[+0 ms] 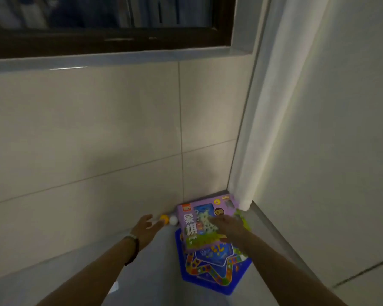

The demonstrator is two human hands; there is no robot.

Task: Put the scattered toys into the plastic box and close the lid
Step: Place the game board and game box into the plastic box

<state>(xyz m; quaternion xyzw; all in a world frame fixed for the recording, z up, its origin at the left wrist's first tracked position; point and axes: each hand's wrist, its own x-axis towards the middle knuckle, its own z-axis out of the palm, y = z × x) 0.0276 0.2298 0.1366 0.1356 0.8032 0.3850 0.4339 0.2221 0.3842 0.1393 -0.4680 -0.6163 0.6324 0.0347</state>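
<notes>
**A:** The person's left hand (145, 226) is out low over the floor (142, 283), fingers spread and loose, gripping nothing. Just past its fingertips sit an orange ball (164, 219) and a white ball (173, 220), side by side at the foot of the tiled wall (97, 129).

**B:** And the right hand (227, 226)?

**A:** It lies palm down on the purple game box (190, 230), fingers stretched across the lid (whether the thumb hooks the near edge is too blurred to call). The box lies in the corner, just beside the white ball, its far end by the curtain (263, 129) hem.

**B:** Anything under it?

**A:** A blue game board (210, 274) with a track of coloured squares, sticking out toward the person.

**B:** Any writing?

**A:** Big white characters, 象棋, run down the box's left side. Below them are Latin letters starting "XIAN", the rest smeared. An orange logo in the box's top-left corner is unreadable.
</notes>
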